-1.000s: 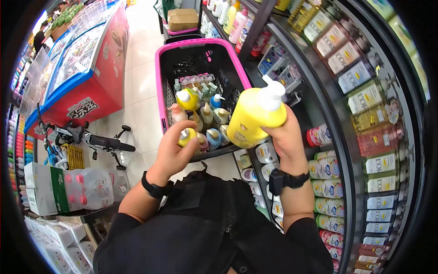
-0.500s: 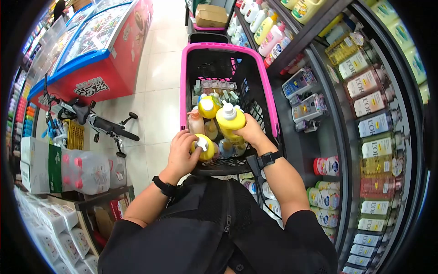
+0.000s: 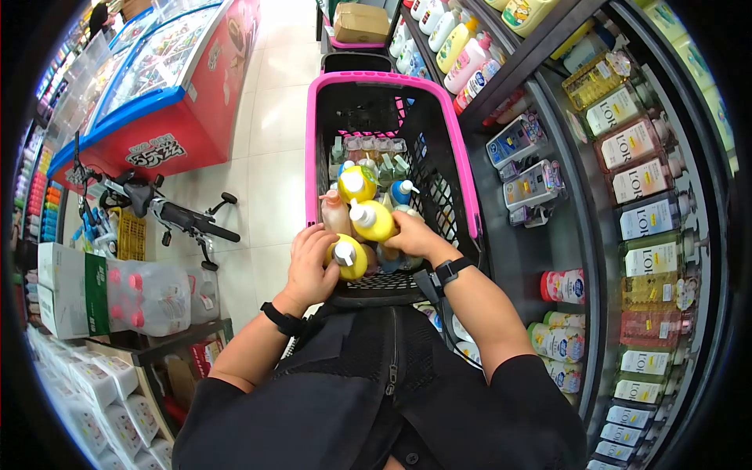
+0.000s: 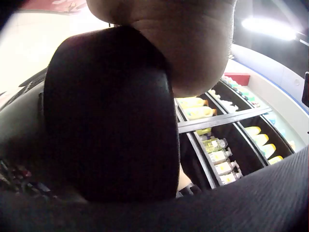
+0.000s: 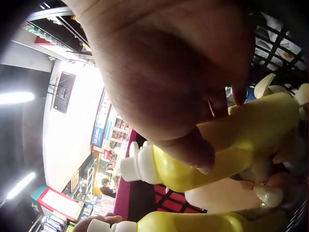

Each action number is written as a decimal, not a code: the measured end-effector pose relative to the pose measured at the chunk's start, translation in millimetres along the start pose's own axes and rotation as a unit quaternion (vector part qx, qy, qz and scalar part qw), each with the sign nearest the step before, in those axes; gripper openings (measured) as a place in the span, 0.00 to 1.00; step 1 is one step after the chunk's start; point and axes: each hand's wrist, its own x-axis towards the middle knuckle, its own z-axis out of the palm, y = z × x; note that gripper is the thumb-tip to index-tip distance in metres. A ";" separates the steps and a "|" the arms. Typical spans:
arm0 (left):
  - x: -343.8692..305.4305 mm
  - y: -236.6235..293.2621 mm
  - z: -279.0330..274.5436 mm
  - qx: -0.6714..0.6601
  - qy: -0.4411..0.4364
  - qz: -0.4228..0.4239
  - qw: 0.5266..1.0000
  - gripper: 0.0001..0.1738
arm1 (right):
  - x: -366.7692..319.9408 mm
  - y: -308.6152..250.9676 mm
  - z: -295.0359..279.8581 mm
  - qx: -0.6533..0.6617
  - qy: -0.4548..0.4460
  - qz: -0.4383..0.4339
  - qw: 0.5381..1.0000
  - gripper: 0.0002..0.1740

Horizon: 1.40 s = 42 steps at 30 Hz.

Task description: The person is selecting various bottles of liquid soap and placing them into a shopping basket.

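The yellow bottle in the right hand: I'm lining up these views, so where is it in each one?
Head: the yellow bottle is near the centre, just left of the right hand.
Left wrist: not in it.
Right wrist: below centre, its white pump left of centre and its body running toward the right edge.
Landmark: the basket's pink rim, shared by the head and right wrist views only.

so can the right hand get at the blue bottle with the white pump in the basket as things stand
Probably not yet: the right hand holds a yellow bottle. Once free, it could likely reach, since the blue bottle sits just beyond with its white pump uncovered.
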 end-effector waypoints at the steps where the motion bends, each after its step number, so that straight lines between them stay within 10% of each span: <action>1: 0.2 -1.6 0.0 -0.001 0.000 0.006 1.000 0.24 | 1.5 -2.5 3.9 -0.021 -0.017 -0.009 1.000 0.34; 14: -1.9 -5.7 4.1 -0.001 -0.008 0.017 1.000 0.17 | 16.3 -15.8 12.7 -0.133 -0.111 0.024 0.985 0.36; 28: -1.9 -6.5 6.9 -0.028 -0.016 0.016 0.999 0.16 | -135.3 -2.0 11.8 -0.143 0.239 -0.096 0.955 0.13; 42: -0.8 -4.9 8.5 -0.019 -0.017 0.044 0.999 0.12 | -133.5 3.3 27.9 -0.169 0.334 -0.050 0.926 0.11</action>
